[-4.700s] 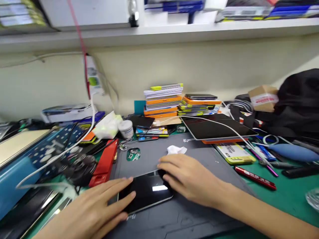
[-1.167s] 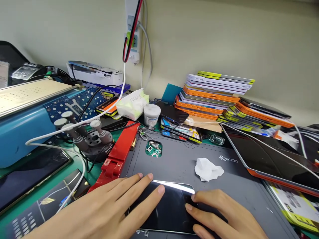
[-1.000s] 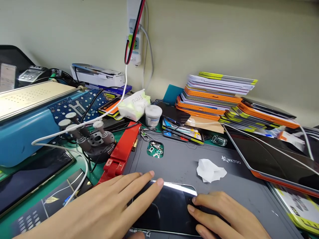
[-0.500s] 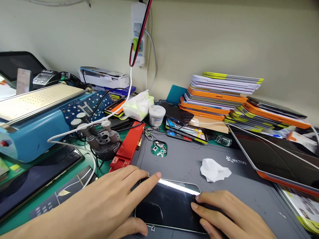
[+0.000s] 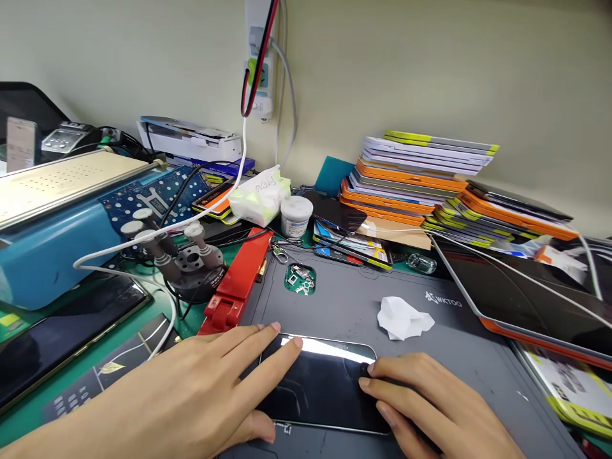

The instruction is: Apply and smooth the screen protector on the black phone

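Observation:
A smartphone (image 5: pixel 325 389) lies flat on the grey mat, its dark, glossy screen facing up and a bright reflection along the far edge. Spread across its left end is my left hand (image 5: pixel 215 382), with fingers at the far edge and the thumb at the near edge, gripping it. At the phone's right end, my right hand (image 5: pixel 430 405) has its fingers bent together with the tips on the screen. A small dark thing (image 5: pixel 364 368) shows at the right index fingertip; its kind is unclear.
Crumpled white paper (image 5: pixel 404 319) lies on the grey mat (image 5: pixel 335 306) beyond the phone. Small metal parts sit in a green recess (image 5: pixel 300 279). A red clamp-like tool (image 5: pixel 239 280), a lidded white tub (image 5: pixel 296 215), stacked boxes (image 5: pixel 396 178) and a tablet (image 5: pixel 521 299) surround the mat.
The whole view has shifted slightly, moving the scene left and up in the picture. Both hands remain on the phone, with the left fingers slightly shifted at its far edge.

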Demonstrator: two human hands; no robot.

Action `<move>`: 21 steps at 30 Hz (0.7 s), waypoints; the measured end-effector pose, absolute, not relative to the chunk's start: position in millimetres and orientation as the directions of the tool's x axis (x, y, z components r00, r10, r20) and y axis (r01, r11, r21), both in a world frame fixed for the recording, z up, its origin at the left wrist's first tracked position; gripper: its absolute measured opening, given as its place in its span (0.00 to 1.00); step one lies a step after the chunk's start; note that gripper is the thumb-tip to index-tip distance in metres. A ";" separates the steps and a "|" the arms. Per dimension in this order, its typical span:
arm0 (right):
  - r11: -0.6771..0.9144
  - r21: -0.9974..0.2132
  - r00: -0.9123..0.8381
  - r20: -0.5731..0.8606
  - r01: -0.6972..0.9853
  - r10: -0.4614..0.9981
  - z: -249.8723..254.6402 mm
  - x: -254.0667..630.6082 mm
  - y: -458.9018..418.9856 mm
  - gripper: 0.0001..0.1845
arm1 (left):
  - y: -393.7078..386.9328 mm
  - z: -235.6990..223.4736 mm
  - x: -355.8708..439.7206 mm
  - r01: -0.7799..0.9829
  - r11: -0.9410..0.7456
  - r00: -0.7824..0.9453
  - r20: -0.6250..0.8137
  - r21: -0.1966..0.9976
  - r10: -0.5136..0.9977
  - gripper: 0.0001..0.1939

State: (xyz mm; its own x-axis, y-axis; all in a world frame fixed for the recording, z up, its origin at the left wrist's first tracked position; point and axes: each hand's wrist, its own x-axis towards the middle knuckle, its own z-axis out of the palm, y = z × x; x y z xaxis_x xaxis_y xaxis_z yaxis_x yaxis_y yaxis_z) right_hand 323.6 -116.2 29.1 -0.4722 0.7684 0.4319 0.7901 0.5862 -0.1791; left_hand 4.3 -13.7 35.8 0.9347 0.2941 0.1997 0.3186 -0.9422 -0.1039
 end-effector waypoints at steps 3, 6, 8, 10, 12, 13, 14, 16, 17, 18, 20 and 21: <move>0.576 -0.191 -0.465 0.417 0.795 0.781 30.1 322.9 -114.7 0.12 | -13.3 34.2 3.5 0.318 -0.941 0.934 0.208 -0.119 0.289 0.28; 0.573 -0.192 -0.460 0.421 0.797 0.782 31.2 322.5 -113.8 0.12 | -13.1 34.5 3.5 0.313 -0.941 0.933 0.226 -0.130 0.279 0.27; 0.576 -0.195 -0.465 0.416 0.794 0.781 31.0 322.6 -114.6 0.12 | -13.3 34.1 3.1 0.316 -0.942 0.928 0.246 -0.115 0.281 0.27; 0.576 -0.205 -0.467 0.404 0.791 0.786 30.4 322.4 -115.9 0.12 | -13.8 32.5 2.2 0.332 -0.940 0.918 0.254 -0.075 0.304 0.27; 0.572 -0.216 -0.463 0.401 0.791 0.791 30.2 321.5 -116.8 0.12 | -14.6 29.7 1.2 0.356 -0.934 0.907 0.253 -0.031 0.337 0.26; 0.571 -0.221 -0.458 0.404 0.791 0.792 30.4 320.9 -117.0 0.12 | -15.1 28.1 0.8 0.366 -0.930 0.902 0.254 -0.017 0.350 0.27; 0.569 -0.228 -0.455 0.404 0.790 0.793 30.8 320.2 -117.0 0.12 | -15.7 26.7 0.5 0.373 -0.928 0.899 0.251 -0.015 0.358 0.27; 0.571 -0.235 -0.451 0.413 0.787 0.791 31.6 319.2 -116.9 0.12 | -16.7 24.8 0.6 0.376 -0.925 0.902 0.246 -0.045 0.355 0.28; 0.571 -0.239 -0.449 0.416 0.785 0.791 32.0 318.9 -116.8 0.13 | -17.1 24.7 1.0 0.376 -0.924 0.906 0.236 -0.070 0.351 0.28; 0.569 -0.240 -0.449 0.410 0.787 0.794 32.3 318.8 -116.8 0.13 | -17.4 25.0 1.7 0.376 -0.922 0.910 0.224 -0.096 0.348 0.28; 0.574 -0.241 -0.454 0.409 0.783 0.791 32.5 318.8 -117.0 0.13 | -17.5 27.2 3.9 0.377 -0.915 0.918 0.191 -0.145 0.348 0.29; 0.576 -0.238 -0.459 0.406 0.782 0.791 32.5 318.9 -117.2 0.13 | -17.2 28.7 5.2 0.376 -0.912 0.921 0.176 -0.164 0.348 0.29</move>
State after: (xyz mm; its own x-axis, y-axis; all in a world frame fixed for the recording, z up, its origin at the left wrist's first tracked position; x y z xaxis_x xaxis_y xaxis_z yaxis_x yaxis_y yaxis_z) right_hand 318.9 -117.2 32.5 -0.4586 0.7906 0.4057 0.7820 0.5759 -0.2383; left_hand 5.2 -17.2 28.7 0.9209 0.3477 0.1762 0.3758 -0.9120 -0.1644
